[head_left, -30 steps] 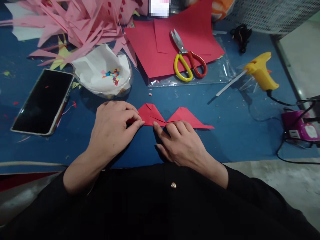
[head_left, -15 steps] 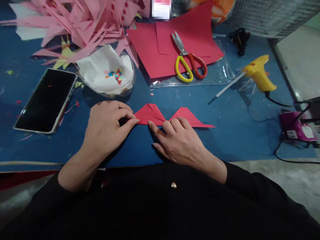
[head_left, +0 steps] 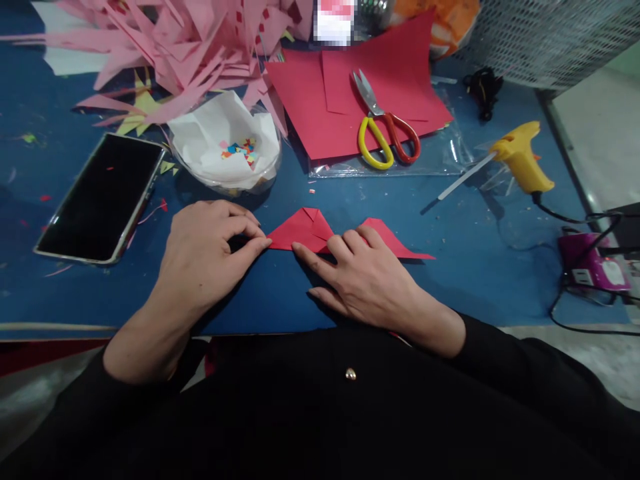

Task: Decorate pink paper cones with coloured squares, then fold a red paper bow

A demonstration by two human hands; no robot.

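Note:
A folded red paper [head_left: 299, 230] lies on the blue tabletop, with two peaks and a thin tip out to the right. At its left end, my left hand [head_left: 205, 250] pinches the corner between thumb and index finger. My right hand [head_left: 367, 277] rests over the middle, covering the dip between the peaks. Its index finger is stretched along the paper's lower edge and presses there, the thumb is held apart on the table side, and the other fingers are bent over the paper.
Behind my hands stand a paper-lined bowl [head_left: 187, 160] with colored scraps and scissors [head_left: 377, 120] on red sheets [head_left: 300, 100]. A phone [head_left: 103, 197] lies left, below pink cut paper [head_left: 185, 47]. On the right are a yellow glue gun [head_left: 523, 157], its cord, and a purple box [head_left: 593, 263].
The view has shifted slightly. My left hand's pinch has slid a little left to the paper's very tip. My right index finger still presses the lower edge.

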